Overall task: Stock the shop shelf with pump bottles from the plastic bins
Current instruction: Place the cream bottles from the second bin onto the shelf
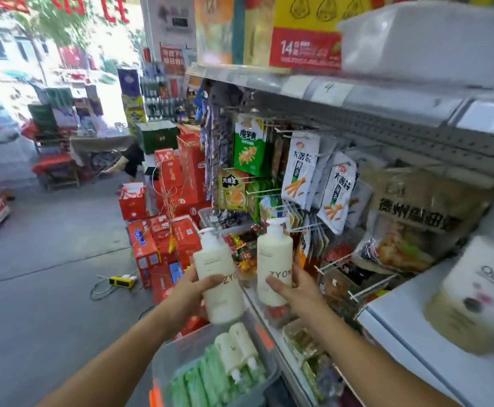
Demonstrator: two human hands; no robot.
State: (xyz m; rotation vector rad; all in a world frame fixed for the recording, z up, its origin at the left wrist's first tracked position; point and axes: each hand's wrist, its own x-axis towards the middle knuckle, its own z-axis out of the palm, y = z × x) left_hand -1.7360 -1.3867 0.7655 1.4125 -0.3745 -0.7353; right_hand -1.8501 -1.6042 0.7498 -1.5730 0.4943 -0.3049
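Held stock: your left hand [192, 292] wraps one cream plastic pump bottle [213, 259], your right hand [298, 289] wraps its twin bottle [275, 254], both upright, pumps up, above the clear plastic bin [163, 359]; white shelf board [401, 306] lies rightward, nearer your right hand.

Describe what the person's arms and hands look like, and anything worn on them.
Both arms are bare from the bottom edge of the view to the wrists: no sleeve shows. The left hand and right hand wear no gloves. No watch, bracelet or strap shows at either wrist, and no ring on the visible fingers.
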